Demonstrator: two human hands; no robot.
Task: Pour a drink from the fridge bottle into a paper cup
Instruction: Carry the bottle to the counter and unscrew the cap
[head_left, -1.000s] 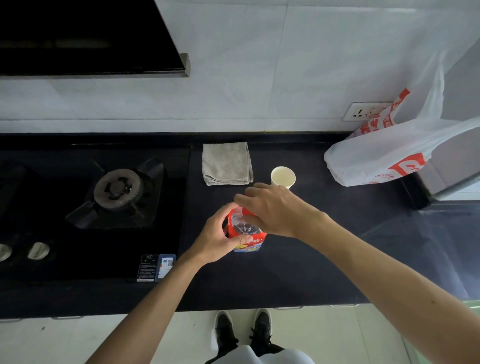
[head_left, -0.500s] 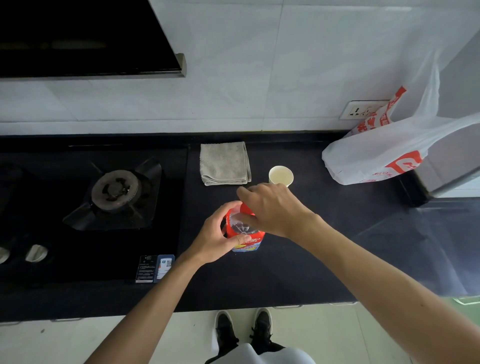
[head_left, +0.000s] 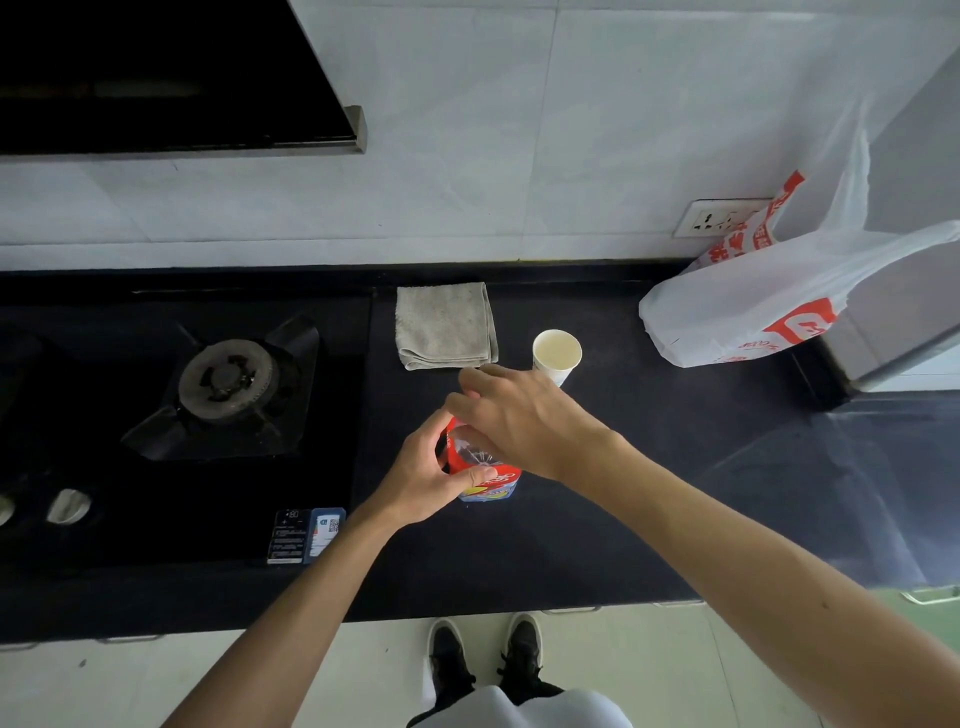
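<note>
Left hand (head_left: 423, 475) wraps the bottle (head_left: 493, 483), fingers clamped round its red label, upright on the dark tabletop (head_left: 649, 467). Right hand (head_left: 519, 415) arches over the top, wrist raised, fingers curled down onto it. Paper cup (head_left: 556, 353) just behind.

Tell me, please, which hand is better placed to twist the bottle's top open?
Probably the right hand: it sits over the top of the bottle, while the left hand grips the body, steadying it.

Single head-worn wide-angle view: faces forward-down, close over counter (head_left: 623, 519), wall (head_left: 519, 156) ahead.
</note>
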